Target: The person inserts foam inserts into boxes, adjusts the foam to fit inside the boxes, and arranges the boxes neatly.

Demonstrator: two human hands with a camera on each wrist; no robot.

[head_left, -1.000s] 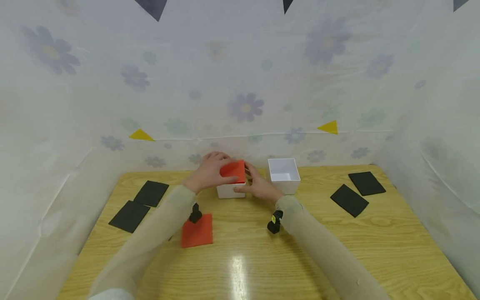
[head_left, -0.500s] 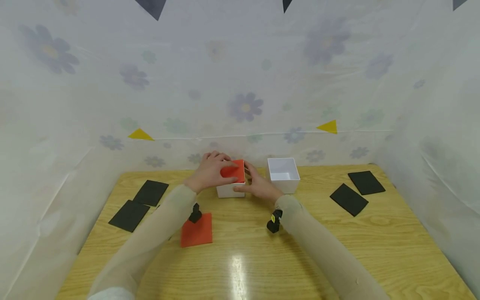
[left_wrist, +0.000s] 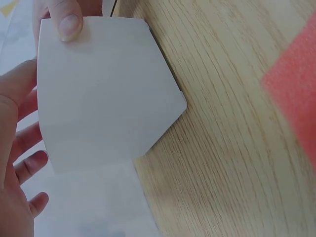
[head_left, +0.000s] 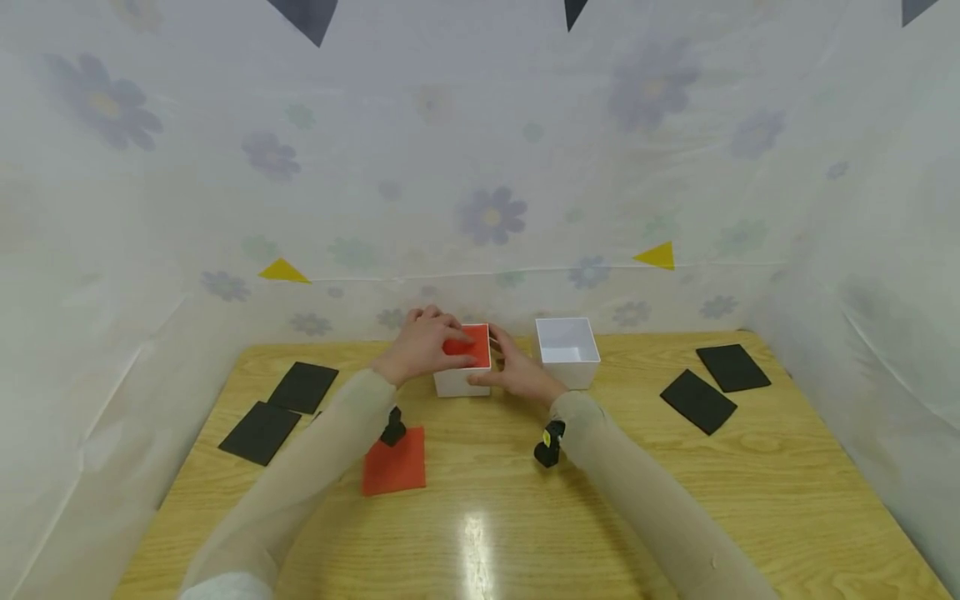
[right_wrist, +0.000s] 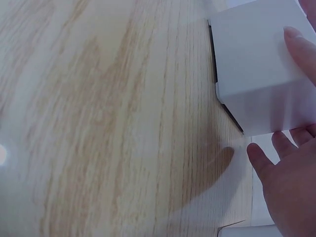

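Note:
A small white box (head_left: 459, 382) stands at the far middle of the wooden table (head_left: 675, 492). A red foam square (head_left: 474, 344) lies in its top, level with the rim. My left hand (head_left: 422, 343) rests on the foam with its fingers laid over it. My right hand (head_left: 519, 373) holds the box's right front corner, thumb on the front wall. The left wrist view shows the box (left_wrist: 103, 94) with a thumb at its top edge. In the right wrist view my thumb lies against the box (right_wrist: 256, 69).
A second, empty white box (head_left: 567, 343) stands just right of the hands. Another red foam square (head_left: 394, 463) lies under my left forearm. Two black squares (head_left: 281, 408) sit at the left, and two more black squares (head_left: 712, 385) at the right. Flowered sheeting walls the table in.
The red foam square stood tilted above the box a second ago; it now sits lower and flatter in the box under my left fingers. My right hand has stayed put.

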